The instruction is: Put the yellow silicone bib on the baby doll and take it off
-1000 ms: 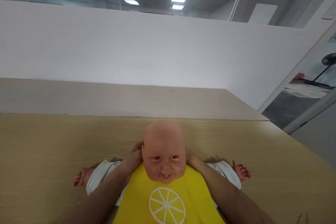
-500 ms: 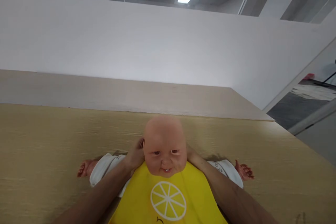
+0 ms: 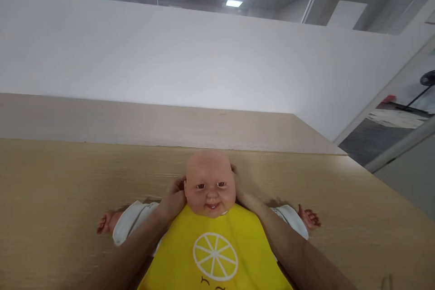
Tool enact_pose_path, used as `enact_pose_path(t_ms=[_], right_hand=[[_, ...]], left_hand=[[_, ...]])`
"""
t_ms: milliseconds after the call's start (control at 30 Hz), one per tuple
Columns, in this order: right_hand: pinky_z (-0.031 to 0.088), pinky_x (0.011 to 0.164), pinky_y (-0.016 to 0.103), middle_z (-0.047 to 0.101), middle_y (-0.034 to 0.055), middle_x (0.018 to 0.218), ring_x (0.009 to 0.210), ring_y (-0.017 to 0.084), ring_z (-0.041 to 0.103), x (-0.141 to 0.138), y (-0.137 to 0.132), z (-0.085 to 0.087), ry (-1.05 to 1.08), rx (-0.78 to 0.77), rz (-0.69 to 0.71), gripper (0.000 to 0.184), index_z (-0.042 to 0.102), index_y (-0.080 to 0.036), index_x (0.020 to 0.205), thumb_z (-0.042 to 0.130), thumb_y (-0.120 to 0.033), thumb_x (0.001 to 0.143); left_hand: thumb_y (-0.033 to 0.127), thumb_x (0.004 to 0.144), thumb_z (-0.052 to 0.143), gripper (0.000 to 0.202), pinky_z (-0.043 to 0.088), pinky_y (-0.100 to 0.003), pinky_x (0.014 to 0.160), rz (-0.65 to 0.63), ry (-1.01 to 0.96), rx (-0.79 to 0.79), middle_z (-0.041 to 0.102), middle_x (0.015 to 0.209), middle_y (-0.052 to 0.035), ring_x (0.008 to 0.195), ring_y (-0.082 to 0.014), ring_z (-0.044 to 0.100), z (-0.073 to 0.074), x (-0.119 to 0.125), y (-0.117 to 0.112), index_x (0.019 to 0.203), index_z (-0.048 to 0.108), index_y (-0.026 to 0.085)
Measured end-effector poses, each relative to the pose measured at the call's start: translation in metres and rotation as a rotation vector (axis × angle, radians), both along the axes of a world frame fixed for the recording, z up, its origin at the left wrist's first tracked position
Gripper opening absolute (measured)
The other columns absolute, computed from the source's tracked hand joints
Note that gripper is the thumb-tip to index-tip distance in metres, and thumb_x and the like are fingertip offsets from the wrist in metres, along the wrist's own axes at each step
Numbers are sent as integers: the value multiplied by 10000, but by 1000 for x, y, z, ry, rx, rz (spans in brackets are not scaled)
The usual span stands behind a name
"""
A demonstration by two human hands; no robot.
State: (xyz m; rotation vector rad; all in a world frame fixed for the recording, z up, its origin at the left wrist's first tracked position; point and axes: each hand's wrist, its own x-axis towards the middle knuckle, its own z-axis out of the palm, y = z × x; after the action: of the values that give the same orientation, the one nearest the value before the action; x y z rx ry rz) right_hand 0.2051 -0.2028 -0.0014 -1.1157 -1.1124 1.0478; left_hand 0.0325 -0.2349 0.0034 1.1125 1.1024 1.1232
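Note:
A baby doll lies face up, wearing a yellow bib printed with a white citrus slice. My left hand reaches behind the doll's neck on the left, with curled fingers partly hidden by the head. On the other side my right hand is tucked behind the neck too, and some of its fingers show beside the head. Whatever the fingers grip back there is out of sight. White sleeves cover the doll's arms, which stretch out to both sides.
The doll rests on a light wooden table. A paler raised board runs along its back against a white wall. To the right, past the table edge, is an opening with grey floor and a dark stand.
The doll's head has tipped back slightly, and more of the chin-side bib shows. My right fingers now appear beside the head. The view has shifted a little.

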Motion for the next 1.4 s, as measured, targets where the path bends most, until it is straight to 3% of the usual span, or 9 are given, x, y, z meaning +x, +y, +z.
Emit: enact_pose_path(t_ms=[133,267,433,600,933,1267,1400], right_hand=[[378,557,221,555,-40,580,569,96,475,3,2,-5,215,-124,22,172,591,-156,653,592,-327,638],[388,577,226,563,-38,591,591,108,486,8,-2,-3,177,-93,-18,238,601,-161,644,613,-398,639],[382,581,229,539,-31,580,594,113,468,13,-13,-2,50,-18,-88,273,583,-161,613,568,-425,681],[375,565,236,516,-21,567,592,123,450,14,-15,-6,-28,22,-168,291,543,-176,578,546,-439,702],[319,515,228,457,-41,499,533,112,403,18,-6,-18,-167,1,-177,376,507,-184,523,529,-501,724],[320,492,219,516,-19,516,535,116,438,17,-7,-15,-199,10,-178,381,552,-166,553,527,-501,733],[349,517,224,536,-15,549,553,115,455,19,-7,-15,-185,-3,-177,358,592,-154,604,541,-483,735]], left_hand=[[290,532,733,358,503,-310,776,1,-77,34,725,805,-56,906,-256,637,2,-1,0,858,689,148],[383,574,735,498,487,-316,850,66,-7,85,698,1019,-97,1013,-261,608,6,-2,-3,1002,653,140],[342,680,637,393,470,-293,877,144,135,182,691,1048,-82,1022,-233,609,5,-5,-8,1029,659,163],[309,693,584,407,456,-295,905,74,180,181,683,1073,-78,1022,-231,605,3,-5,-8,1060,643,142],[306,674,566,395,444,-324,897,4,308,98,698,1044,-55,1056,-278,588,7,-6,-5,1016,680,147],[294,698,518,393,457,-289,839,-3,415,114,710,1004,-21,1013,-267,611,10,-6,-6,1029,691,170],[303,709,528,385,435,-313,894,-37,396,126,704,1026,-21,1023,-263,604,7,-10,-3,1037,689,181]])
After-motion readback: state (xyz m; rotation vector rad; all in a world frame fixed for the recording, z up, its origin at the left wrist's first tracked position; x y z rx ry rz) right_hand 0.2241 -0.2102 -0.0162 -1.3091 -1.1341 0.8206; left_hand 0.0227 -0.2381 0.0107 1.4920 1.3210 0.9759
